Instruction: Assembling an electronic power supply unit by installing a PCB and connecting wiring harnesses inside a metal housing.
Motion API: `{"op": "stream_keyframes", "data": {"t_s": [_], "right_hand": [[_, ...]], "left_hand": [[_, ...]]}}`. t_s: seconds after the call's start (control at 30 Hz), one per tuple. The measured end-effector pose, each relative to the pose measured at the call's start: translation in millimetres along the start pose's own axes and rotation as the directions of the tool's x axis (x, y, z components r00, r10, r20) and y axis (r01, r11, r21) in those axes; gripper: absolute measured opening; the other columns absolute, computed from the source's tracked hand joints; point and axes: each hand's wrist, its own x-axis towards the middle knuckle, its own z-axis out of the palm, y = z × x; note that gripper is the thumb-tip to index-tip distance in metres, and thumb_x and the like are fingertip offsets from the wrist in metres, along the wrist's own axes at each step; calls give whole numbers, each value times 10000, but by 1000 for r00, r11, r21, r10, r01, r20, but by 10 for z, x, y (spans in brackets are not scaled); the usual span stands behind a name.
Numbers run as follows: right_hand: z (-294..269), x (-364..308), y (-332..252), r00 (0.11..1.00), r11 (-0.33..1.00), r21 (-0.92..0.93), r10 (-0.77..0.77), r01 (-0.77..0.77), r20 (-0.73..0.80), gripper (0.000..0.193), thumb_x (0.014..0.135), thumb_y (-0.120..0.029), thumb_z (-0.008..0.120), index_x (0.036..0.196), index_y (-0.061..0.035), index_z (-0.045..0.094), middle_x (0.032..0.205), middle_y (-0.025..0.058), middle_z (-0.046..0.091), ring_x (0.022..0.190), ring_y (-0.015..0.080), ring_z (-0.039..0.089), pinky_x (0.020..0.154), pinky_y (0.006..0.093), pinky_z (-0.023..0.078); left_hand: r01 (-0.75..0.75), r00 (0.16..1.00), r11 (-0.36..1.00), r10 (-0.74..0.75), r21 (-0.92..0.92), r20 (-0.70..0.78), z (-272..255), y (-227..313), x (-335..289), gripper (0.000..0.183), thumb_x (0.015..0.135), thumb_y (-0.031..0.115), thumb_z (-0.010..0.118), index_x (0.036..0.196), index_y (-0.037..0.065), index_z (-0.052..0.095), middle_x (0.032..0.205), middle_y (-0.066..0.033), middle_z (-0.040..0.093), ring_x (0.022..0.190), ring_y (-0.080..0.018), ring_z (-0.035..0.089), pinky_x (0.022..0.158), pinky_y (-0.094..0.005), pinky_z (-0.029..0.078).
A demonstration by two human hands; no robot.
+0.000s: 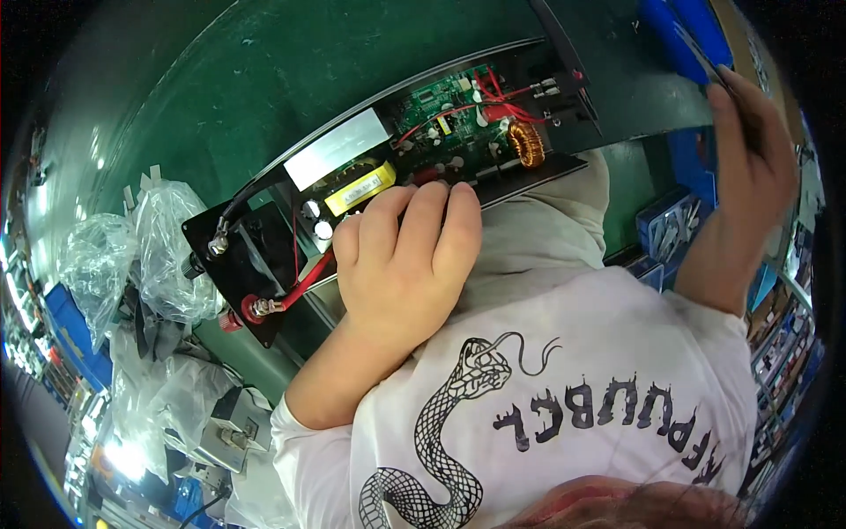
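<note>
An opened power inverter (423,181) lies slantwise on the green tabletop, its black casing uncovered. Inside are a green circuit board (432,101), a yellow-wrapped transformer (359,189), a copper coil (526,144) and a pale plate (337,148). Its black end panel (251,264) carries a red cable and a black cable on metal terminals. My left hand (401,256) curls over the near edge of the casing, fingertips hidden inside. Far to the right, my right hand (753,154) is closed beside a blue bin (692,40), at a thin dark edge that I cannot identify.
Clear plastic bags (167,256) crowd the left side of the green table (264,62). A metal bracket-like part (236,429) sits at the lower left. Below the right edge, a blue tray (670,225) holds small metal pieces. Another black panel (568,66) stands at the inverter's far end.
</note>
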Motion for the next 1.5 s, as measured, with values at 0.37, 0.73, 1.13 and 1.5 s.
{"op": "stream_keyframes", "data": {"t_s": [0.37,0.73,1.13,1.5], "right_hand": [[409,-96,63,823,824,-19,-565,567,62,322,831,-64,713,1150,-108,700,1133,16,693,1078,272,629,938,397,467],[724,-486,-691,599,630,-50,-707,775,376,202,811,-183,636,971,-127,744,1065,-34,669,1284,197,520,1147,531,171],[793,-537,-800,588,583,-135,-723,801,363,135,828,-129,567,881,-144,690,913,-57,637,1304,142,492,1175,563,131],[767,-434,-908,570,647,-25,-652,762,501,108,749,-76,660,857,-79,672,893,35,662,1072,224,569,1064,519,292]], "left_hand": [[-36,991,994,23,99,129,-52,47,90,312,792,177,612,1098,145,664,982,16,621,935,-188,569,772,-348,382],[77,965,996,-61,-53,256,-174,58,172,177,774,184,586,909,85,645,877,-31,589,943,-232,554,846,-386,423],[91,986,995,-95,37,139,-44,137,90,122,763,200,605,795,100,667,805,-34,604,904,-227,526,809,-389,377],[72,974,997,-72,6,213,-45,90,125,158,770,195,650,877,90,700,892,-43,660,1009,-225,536,891,-417,357]]}}
